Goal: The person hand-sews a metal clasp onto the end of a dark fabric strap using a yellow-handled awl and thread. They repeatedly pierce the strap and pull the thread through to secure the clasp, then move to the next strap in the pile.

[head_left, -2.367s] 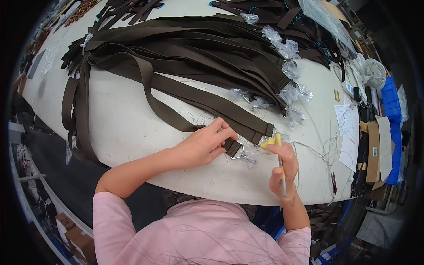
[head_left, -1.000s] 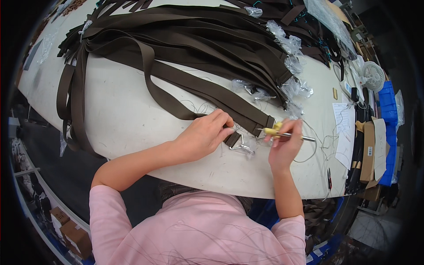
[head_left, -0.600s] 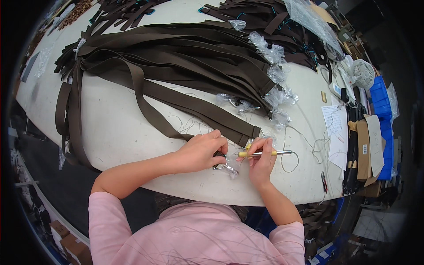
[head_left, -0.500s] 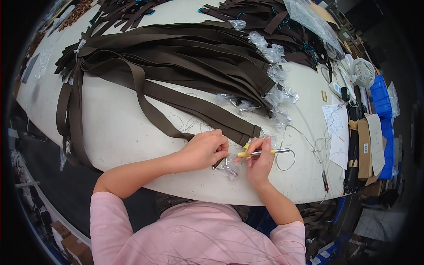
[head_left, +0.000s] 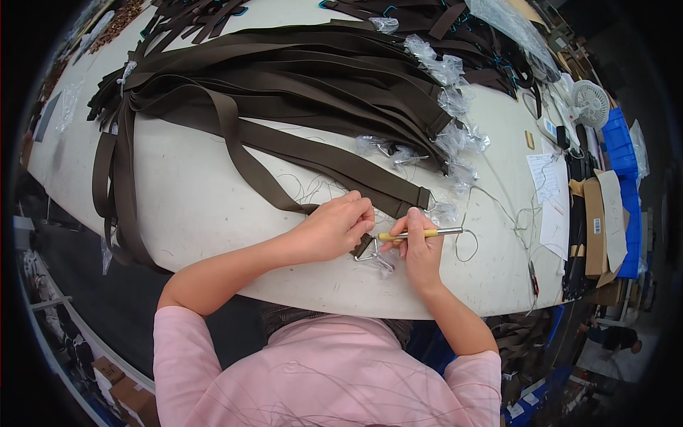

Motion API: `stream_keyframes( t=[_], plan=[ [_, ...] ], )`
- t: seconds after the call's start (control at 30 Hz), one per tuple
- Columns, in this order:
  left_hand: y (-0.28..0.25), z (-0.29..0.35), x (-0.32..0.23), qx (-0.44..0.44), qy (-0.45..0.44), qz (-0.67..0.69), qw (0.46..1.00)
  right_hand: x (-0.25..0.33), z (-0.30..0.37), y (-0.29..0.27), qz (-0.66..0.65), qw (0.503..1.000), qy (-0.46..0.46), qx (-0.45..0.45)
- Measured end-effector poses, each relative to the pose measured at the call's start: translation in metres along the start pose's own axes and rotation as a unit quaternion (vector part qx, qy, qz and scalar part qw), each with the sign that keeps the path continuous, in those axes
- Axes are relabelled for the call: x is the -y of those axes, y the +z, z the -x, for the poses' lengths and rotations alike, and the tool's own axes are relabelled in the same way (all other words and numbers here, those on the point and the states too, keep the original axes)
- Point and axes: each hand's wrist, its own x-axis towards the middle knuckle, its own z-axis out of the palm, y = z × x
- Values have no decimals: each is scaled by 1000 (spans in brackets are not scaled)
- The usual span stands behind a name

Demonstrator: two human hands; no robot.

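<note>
My left hand (head_left: 334, 226) is closed on the end of a dark olive-brown webbing strap (head_left: 269, 192) near the table's front edge. Below its fingertips the strap end carries a metal ring (head_left: 366, 257), with a scrap of clear plastic (head_left: 384, 266) around part of it. My right hand (head_left: 421, 257) grips a slim pen-shaped tool (head_left: 432, 233), yellow with a silver end. The tool's yellow end points at the strap end, close to my left fingertips; whether it touches cannot be made out. Just beyond both hands lies another strap end (head_left: 413, 193) with plastic-wrapped hardware.
A large tied bundle of straps (head_left: 284, 78) spreads across the white table (head_left: 192, 192). More straps with blue-edged parts (head_left: 455, 35) lie behind. Loose threads (head_left: 523, 228), a paper sheet (head_left: 548, 181), small snips (head_left: 533, 277) and a white fan (head_left: 590, 103) are at the right.
The pen-shaped tool's yellow end has tilted and shifted towards the strap end. More of the metal ring shows below my left fingers. The view has shifted slightly.
</note>
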Motion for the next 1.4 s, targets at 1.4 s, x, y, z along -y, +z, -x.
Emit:
stream_keyframes(
  t=[1.4],
  plan=[
    [-1,37,9,-125,192,-317,920,10,-7,1,58,984,-164,20]
  ],
)
